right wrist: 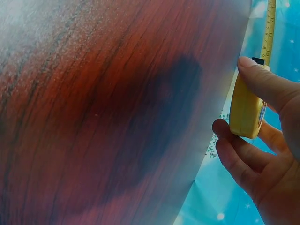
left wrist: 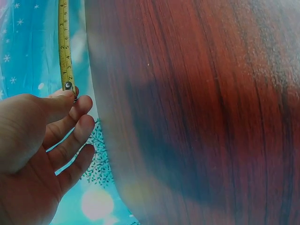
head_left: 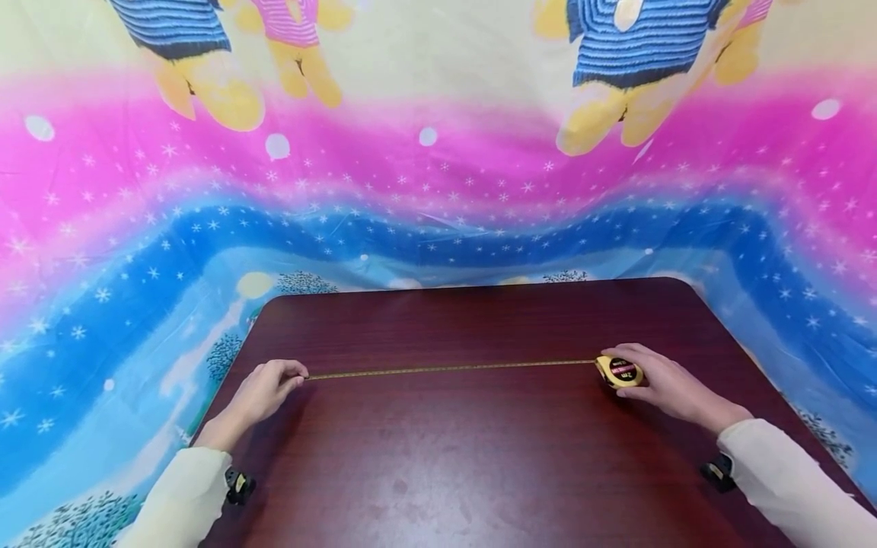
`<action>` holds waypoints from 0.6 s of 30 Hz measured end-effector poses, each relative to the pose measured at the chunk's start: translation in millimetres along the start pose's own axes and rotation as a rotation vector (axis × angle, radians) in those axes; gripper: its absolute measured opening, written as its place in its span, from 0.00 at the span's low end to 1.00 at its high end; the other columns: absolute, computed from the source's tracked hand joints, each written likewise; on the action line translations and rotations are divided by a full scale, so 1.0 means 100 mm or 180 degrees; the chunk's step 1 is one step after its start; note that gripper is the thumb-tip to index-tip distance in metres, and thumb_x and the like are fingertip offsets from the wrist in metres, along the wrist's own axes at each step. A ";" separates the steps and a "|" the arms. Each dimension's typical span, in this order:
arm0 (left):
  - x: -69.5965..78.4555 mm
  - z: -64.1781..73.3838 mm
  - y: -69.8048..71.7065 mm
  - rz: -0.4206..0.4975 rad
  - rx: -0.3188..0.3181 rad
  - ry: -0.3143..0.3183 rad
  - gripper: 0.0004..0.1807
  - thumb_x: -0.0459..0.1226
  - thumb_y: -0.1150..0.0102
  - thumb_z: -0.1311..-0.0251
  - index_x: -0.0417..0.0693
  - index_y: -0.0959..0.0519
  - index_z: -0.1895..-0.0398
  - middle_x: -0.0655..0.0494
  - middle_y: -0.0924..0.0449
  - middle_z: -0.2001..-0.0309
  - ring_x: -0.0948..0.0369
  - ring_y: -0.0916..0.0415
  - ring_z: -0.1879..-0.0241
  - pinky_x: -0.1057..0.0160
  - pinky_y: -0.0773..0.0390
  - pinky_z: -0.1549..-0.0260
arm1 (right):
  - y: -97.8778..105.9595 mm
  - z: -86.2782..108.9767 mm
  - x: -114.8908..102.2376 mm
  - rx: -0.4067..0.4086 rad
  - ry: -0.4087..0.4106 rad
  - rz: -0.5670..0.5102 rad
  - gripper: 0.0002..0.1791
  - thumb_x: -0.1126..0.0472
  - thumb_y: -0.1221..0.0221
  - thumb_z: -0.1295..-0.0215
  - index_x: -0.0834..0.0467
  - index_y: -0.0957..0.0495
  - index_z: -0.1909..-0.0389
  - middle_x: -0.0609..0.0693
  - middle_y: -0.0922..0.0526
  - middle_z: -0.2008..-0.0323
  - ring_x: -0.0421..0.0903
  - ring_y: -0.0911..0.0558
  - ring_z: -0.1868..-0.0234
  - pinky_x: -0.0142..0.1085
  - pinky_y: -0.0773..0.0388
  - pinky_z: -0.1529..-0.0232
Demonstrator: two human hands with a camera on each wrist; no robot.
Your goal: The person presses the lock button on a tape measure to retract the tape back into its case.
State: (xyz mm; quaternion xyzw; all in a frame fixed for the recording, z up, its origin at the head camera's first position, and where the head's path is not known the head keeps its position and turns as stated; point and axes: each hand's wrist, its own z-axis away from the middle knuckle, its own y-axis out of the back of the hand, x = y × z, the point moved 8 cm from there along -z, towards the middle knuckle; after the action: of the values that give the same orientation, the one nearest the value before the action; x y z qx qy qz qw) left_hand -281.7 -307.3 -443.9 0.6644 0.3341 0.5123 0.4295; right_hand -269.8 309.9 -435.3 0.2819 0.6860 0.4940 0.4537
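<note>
A yellow tape measure [head_left: 620,371] with a black and red "2 m" label is gripped in my right hand [head_left: 661,384]. In the right wrist view its yellow case [right wrist: 246,108] lies between the thumb and the fingers, with the thumb near the black part at the tape's mouth. The yellow blade [head_left: 445,369] runs out straight and taut to the left, above the table. My left hand [head_left: 263,392] pinches its end between thumb and index finger. In the left wrist view the metal end hook [left wrist: 69,86] shows at the thumb tip; the other fingers are loosely bent.
Beneath both hands is a dark red-brown wooden table [head_left: 438,457] with rounded far corners. Behind it and along its sides hangs a colourful cloth [head_left: 438,175] with bears and snowflakes. A black device is strapped at each wrist, by the light sleeves.
</note>
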 end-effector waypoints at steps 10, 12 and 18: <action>0.04 -0.02 -0.02 0.0014 -0.0022 -0.0014 0.06 0.32 0.40 0.32 0.49 0.14 0.59 0.54 0.12 0.62 0.60 0.17 0.64 0.51 0.19 0.61 | 0.00 -0.01 -0.03 -0.0020 -0.0009 0.0014 0.36 0.60 0.29 0.40 0.54 0.29 0.31 0.58 0.25 0.36 0.56 0.23 0.41 0.56 0.23 0.45; 0.05 -0.02 -0.02 0.0029 -0.0029 -0.0011 0.06 0.32 0.39 0.32 0.48 0.14 0.59 0.53 0.12 0.62 0.61 0.18 0.65 0.52 0.19 0.61 | -0.01 -0.01 -0.03 -0.0033 -0.0011 0.0009 0.36 0.59 0.29 0.40 0.54 0.30 0.30 0.58 0.25 0.36 0.56 0.23 0.41 0.57 0.23 0.44; 0.07 -0.03 -0.01 0.0027 -0.0017 -0.0047 0.05 0.32 0.38 0.33 0.49 0.14 0.60 0.55 0.12 0.63 0.62 0.19 0.66 0.53 0.20 0.62 | -0.01 -0.02 -0.05 -0.0058 -0.0034 -0.0033 0.36 0.59 0.29 0.39 0.53 0.30 0.30 0.59 0.26 0.36 0.57 0.23 0.41 0.58 0.23 0.44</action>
State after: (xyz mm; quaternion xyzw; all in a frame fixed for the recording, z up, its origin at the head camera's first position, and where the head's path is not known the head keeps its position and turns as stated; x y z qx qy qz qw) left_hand -283.0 -299.6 -441.9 0.6685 0.3267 0.5100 0.4315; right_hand -269.5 304.5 -433.9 0.2768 0.6806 0.4964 0.4624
